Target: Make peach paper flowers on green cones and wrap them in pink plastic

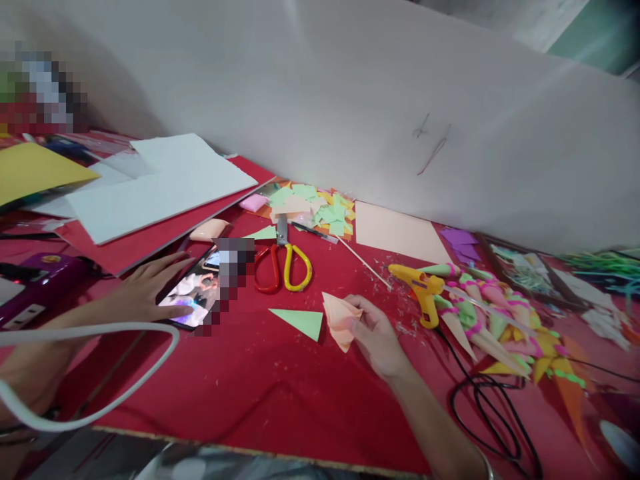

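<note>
My left hand (145,290) lies at the left edge of a phone (187,300) with a lit, colourful screen. Its fingers stretch out along the phone's edge, and the thumb rests on the screen. In my right hand (377,337) several peach paper pieces (340,320) are pinched in a fanned stack between thumb and fingers. Just left of them a light green paper triangle (303,323) lies flat on the red tabletop (280,407). Scissors (283,260) with one red and one yellow handle lie beyond it, blades pointing away.
A yellow glue gun (420,290) lies right, its black cord (480,400) coiled nearer me. Decorated paper cones (495,307) pile beside it. Paper scraps (320,203) and a peach sheet (400,230) lie by the wall. White boards (165,190) stand left; a white cable (170,360) loops over my left forearm.
</note>
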{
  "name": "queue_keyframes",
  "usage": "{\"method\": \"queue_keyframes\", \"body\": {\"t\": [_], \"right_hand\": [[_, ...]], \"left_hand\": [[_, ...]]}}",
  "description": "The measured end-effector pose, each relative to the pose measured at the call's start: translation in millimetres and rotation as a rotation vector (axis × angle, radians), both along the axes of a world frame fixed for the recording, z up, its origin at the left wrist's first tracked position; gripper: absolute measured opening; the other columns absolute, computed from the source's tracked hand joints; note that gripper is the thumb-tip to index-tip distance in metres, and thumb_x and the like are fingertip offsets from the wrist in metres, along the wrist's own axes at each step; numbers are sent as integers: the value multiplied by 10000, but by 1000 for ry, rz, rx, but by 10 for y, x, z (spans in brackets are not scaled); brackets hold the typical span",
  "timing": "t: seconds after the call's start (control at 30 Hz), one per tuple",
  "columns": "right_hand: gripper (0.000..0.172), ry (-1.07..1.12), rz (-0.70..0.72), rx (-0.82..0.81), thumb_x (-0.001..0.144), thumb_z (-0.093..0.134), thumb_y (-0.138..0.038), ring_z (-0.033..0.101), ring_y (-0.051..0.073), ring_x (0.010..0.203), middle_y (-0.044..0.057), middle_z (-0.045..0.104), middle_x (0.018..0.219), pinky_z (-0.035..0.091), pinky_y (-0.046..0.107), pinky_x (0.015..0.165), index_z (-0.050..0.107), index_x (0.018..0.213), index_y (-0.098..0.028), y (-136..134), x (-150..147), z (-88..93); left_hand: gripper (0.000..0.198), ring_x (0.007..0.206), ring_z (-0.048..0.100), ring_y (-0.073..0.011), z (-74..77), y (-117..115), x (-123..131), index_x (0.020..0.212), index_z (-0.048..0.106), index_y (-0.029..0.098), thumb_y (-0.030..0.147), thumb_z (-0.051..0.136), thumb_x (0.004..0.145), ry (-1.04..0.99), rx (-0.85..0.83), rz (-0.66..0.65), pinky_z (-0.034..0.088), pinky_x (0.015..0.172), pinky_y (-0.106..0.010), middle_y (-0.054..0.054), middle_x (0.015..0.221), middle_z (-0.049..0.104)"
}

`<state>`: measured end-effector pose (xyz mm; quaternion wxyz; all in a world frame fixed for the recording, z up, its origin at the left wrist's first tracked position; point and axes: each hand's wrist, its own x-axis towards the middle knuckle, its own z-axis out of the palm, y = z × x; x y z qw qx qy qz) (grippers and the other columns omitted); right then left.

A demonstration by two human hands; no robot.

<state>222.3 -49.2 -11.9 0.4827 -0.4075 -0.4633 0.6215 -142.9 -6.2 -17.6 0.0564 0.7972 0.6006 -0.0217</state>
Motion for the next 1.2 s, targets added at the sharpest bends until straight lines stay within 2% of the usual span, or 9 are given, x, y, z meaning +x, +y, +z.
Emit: {"method": "queue_keyframes", "body": {"t": [0.1,0.3,0.43,0.53,0.63,0.77,0.9,1.03,1.2], "right_hand": [[215,10,4,15,653,656,-349,480,100,634,-24,508,714,394,206,581,559,778,-203,1,0,4],[218,-50,22,58,670,635,-355,484,113,668,-8,521,733,404,216,595,569,796,-190,7,19,-12],[221,-67,8,60,656,643,-351,483,108,657,-13,517,723,402,212,593,570,785,-188,12,8,-3],[202,-81,17,63,664,635,-340,482,103,642,-20,519,712,398,206,584,567,782,-191,13,-1,15],[174,-122,16,70,679,625,-311,478,94,631,-29,519,706,389,198,583,563,784,-186,7,-16,33],[123,-203,-78,98,722,593,-283,476,90,630,-36,517,695,382,192,595,551,782,-184,4,-32,36],[151,-198,-193,132,753,561,-314,521,120,717,-15,557,758,414,223,675,538,833,-188,28,-8,46],[131,-217,-223,152,752,557,-298,542,129,740,-13,564,763,436,236,686,525,816,-188,54,2,47],[156,-242,-242,171,742,554,-244,553,137,822,1,566,859,448,250,733,511,883,-193,45,-40,-14]], "left_hand": [[600,1280,154,-258,22,-9,25,1312,152,79,355,355,820,0,0,-11,159,1004,-407,-171,1396,200],[643,1293,114,-248,-63,27,-42,1321,107,88,399,347,813,6,6,12,143,1014,-366,-156,1405,163],[568,1289,100,-228,82,34,54,1321,95,129,456,168,863,-44,17,30,137,1016,-356,-119,1396,149],[542,1261,146,-231,303,-20,360,1306,128,140,463,157,871,-141,167,32,133,1016,-388,-122,1357,201],[579,1220,215,-265,450,-125,836,1284,222,174,503,334,821,-294,177,-121,204,997,-401,-116,1303,274],[608,1205,273,-235,480,-257,1515,1299,232,229,501,424,789,-398,53,-457,307,964,-348,-86,1322,279],[628,1162,332,-270,428,-239,2000,1276,291,185,506,462,764,-443,209,-617,315,951,-409,-118,1276,365],[560,1109,393,-263,328,-127,2204,1240,348,169,425,503,766,-414,281,-650,341,926,-416,-110,1220,444],[465,1125,397,-241,243,-79,2184,1243,357,148,316,449,818,-310,309,-560,343,936,-385,-85,1232,467]]}}
